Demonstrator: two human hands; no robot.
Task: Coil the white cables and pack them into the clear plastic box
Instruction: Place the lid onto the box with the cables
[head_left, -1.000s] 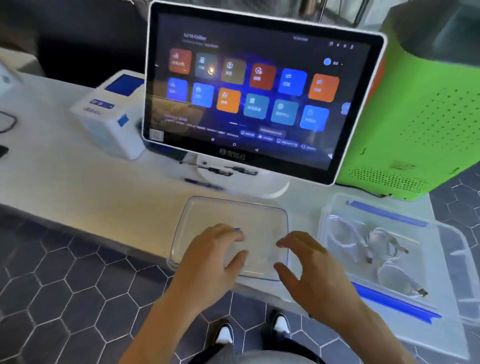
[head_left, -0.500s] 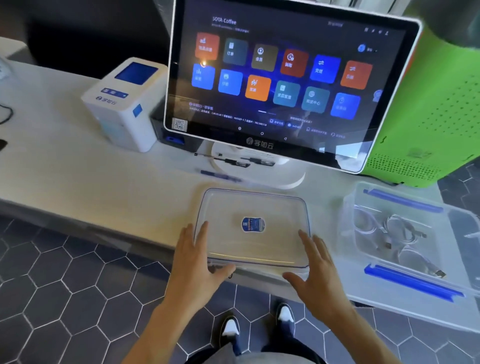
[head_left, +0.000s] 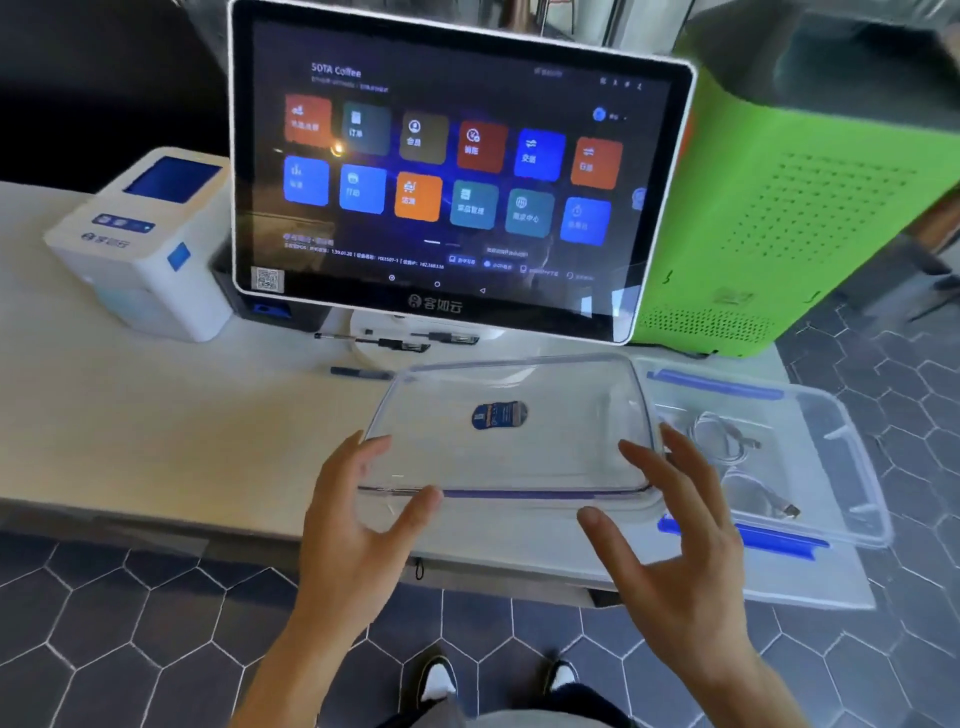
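The clear plastic lid (head_left: 519, 457), with a blue sticker (head_left: 500, 414) in its middle, is held just above the white counter's front edge. My left hand (head_left: 353, 525) grips its front left corner, thumb on the front rim. My right hand (head_left: 675, 530) holds its right end, fingers along the side. To the right sits the clear plastic box (head_left: 852, 467) with blue latches. Coiled white cables (head_left: 722, 436) lie inside it. The lid's right end overlaps the box's left rim.
A touchscreen monitor (head_left: 452, 176) stands behind the lid, with pens (head_left: 395, 340) at its base. A white receipt printer (head_left: 140, 249) is at the left, a green machine (head_left: 800, 208) at the right. The counter (head_left: 156, 415) ends above a hexagon-tiled floor.
My hands went from resting on top of the lid to gripping its two ends. The lid has risen off the counter and shifted right toward the box.
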